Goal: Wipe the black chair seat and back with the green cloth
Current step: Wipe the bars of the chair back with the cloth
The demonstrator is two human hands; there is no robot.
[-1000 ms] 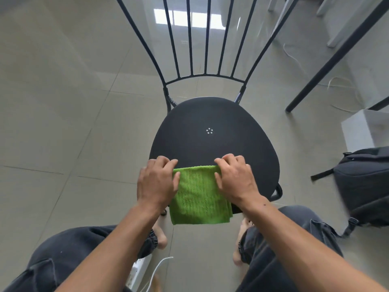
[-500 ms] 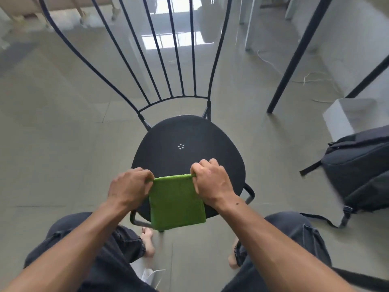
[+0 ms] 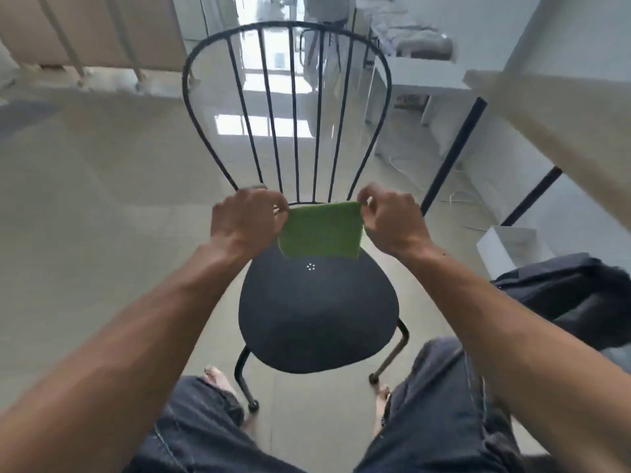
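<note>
A black chair stands in front of me, its round seat (image 3: 317, 315) facing me and its wire back (image 3: 288, 107) of thin vertical rods rising behind. The green cloth (image 3: 321, 232) is folded into a small rectangle and hangs in the air above the rear of the seat, near the bottom of the back. My left hand (image 3: 246, 220) pinches its top left corner. My right hand (image 3: 392, 218) pinches its top right corner. The cloth hides the rear edge of the seat.
A dark backpack (image 3: 580, 298) lies on the floor at the right beside a small white box (image 3: 508, 244). Black table legs (image 3: 450, 155) slant down at the right. My knees (image 3: 440, 404) and bare feet are close to the chair's front legs. Tiled floor spreads to the left.
Both hands have lifted the cloth from the seat's front edge up and forward to the back of the seat. My head has tilted up, bringing the whole chair back into view.
</note>
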